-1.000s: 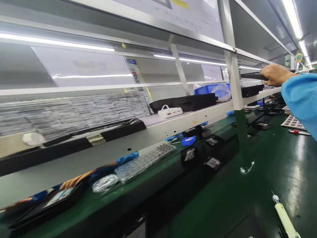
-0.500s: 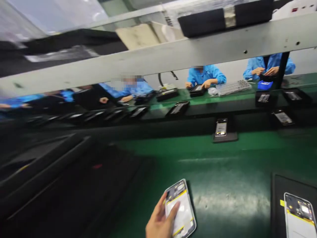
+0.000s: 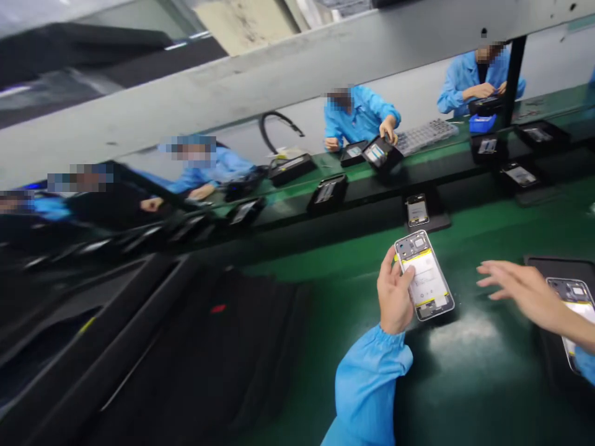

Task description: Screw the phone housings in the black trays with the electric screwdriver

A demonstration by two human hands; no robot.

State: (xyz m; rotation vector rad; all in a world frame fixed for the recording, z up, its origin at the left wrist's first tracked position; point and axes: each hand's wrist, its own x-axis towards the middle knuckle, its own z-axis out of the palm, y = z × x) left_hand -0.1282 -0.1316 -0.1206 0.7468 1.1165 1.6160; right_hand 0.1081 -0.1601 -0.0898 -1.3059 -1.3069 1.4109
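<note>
My left hand [image 3: 395, 294] grips an opened phone [image 3: 425, 279] by its left side, thumb across the white battery. The phone's frame is silver, with yellow strips at both ends of the battery and dark parts at the top. It is held tilted over the green bench [image 3: 353, 322]. To the right, my right hand [image 3: 525, 291] holds nothing, its fingers stretched out toward the left. Under my right wrist lies a second opened phone [image 3: 574, 306] on a black tray [image 3: 539, 263], partly hidden by the wrist.
Black foam-like trays [image 3: 186, 347] fill the left side. Ahead, a third opened phone [image 3: 417, 209] rests on a black pad beside the raised dark strip holding several trays. A metal shelf beam [image 3: 232, 87] crosses above. Co-workers in blue [image 3: 360, 114] sit on the far side.
My left hand, with the phone, has moved up and right in view. My right hand has come into view at the right. A far co-worker now lifts a black tray.
</note>
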